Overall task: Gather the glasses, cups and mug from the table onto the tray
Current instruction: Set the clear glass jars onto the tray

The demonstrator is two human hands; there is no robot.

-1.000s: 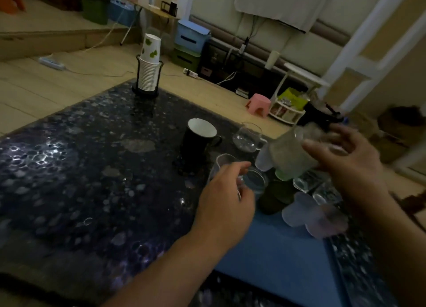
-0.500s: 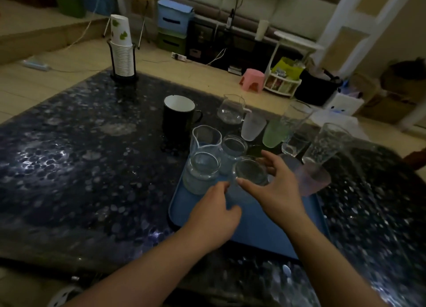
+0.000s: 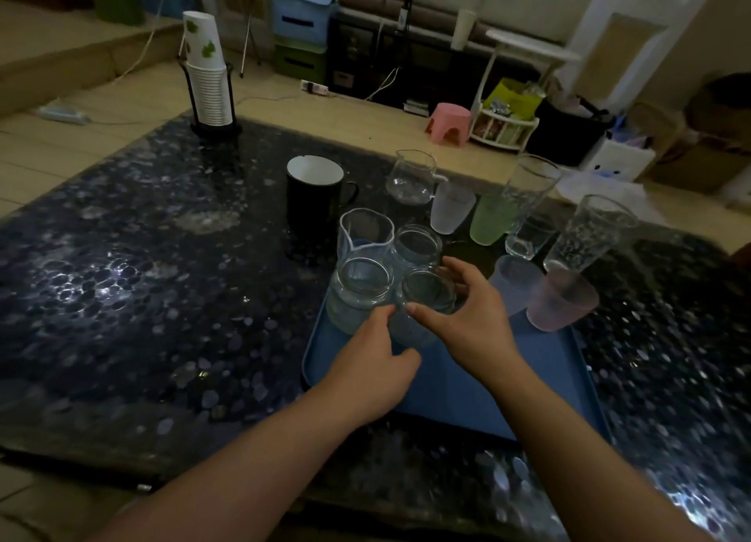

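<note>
Dark speckled worktop (image 3: 134, 281) carries a blue tray (image 3: 479, 395) near its front edge. Both hands meet at the tray's far left corner around one clear glass (image 3: 424, 297): the right hand (image 3: 473, 330) curls its fingers round the glass from the right, and the left hand (image 3: 372, 362) touches its lower left side with bent fingers. Three more clear glasses stand just beside it. The black mug (image 3: 313, 200) stands on the worktop behind the tray, apart from both hands.

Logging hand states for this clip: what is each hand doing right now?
Left hand: fingers curled against the near side of a clear glass jar; grip cannot be told.
Right hand: holds the same jar, thumb and fingers round it.
</note>
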